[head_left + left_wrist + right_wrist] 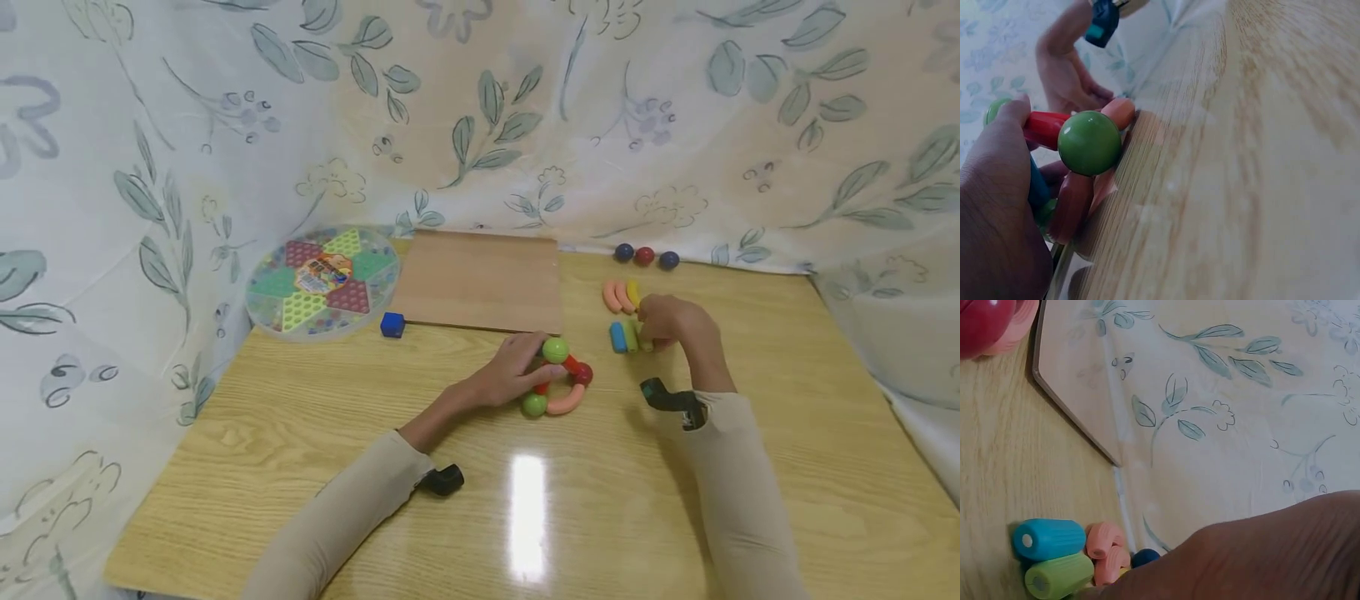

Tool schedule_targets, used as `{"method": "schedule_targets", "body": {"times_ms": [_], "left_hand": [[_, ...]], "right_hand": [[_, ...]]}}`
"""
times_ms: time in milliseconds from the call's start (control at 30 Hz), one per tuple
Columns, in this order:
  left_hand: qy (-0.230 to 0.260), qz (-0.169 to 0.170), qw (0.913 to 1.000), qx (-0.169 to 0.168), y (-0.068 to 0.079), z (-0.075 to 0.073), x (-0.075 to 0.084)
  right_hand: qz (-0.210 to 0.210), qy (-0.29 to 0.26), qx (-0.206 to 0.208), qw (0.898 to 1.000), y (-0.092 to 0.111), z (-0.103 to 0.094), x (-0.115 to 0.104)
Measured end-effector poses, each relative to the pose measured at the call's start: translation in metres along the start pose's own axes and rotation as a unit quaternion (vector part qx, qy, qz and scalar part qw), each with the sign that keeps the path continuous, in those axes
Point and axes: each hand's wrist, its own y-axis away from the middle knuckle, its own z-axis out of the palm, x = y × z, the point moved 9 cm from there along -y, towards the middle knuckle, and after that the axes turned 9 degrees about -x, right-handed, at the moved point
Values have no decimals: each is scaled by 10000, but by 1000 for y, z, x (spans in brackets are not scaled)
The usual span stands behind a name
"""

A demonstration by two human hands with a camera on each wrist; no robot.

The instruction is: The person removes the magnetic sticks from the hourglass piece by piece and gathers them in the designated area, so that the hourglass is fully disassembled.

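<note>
My left hand point(517, 367) grips a joined toy frame of balls and rods. Its upper green ball point(555, 349) sits at my fingertips, and a lower green ball point(534, 405) stands near the table. A red rod point(572, 365), a dark red ball point(583, 374) and a curved salmon rod point(566, 402) form its right side. A blue rod point(1037, 186) shows behind my thumb in the left wrist view. My right hand point(672, 321) reaches down with curled fingers, pinching a light green rod point(645, 337) beside another green rod point(631, 337) and a blue rod point(618, 337). Its fingertips are mostly hidden.
Curved salmon rods point(615, 296) and a yellow one point(633, 292) lie behind the straight rods. Dark blue and red balls point(644, 256) line the table's back edge. A brown board point(480, 279), a blue cube point(392, 325) and a round game board point(300, 333) are at back left.
</note>
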Motion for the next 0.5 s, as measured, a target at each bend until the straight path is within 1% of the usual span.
{"method": "schedule_targets", "body": {"times_ms": [100, 200, 300, 400, 500], "left_hand": [[29, 18, 10000, 28, 1, 1, 1], [44, 15, 10000, 72, 1, 1, 0], [81, 9, 9999, 59, 1, 2, -1], [186, 49, 9998, 50, 1, 3, -2], [323, 85, 9994, 44, 1, 1, -2]], "right_hand": [[-1, -115, -278, 9995, -4, 6, 2], [-131, -116, -455, 9988, -8, 9, -1], [-198, -140, -490, 9985, -8, 9, -4], [-132, -321, -488, 9982, -4, 10, -3], [-29, -416, -375, 9984, 3, 8, -2]]}}
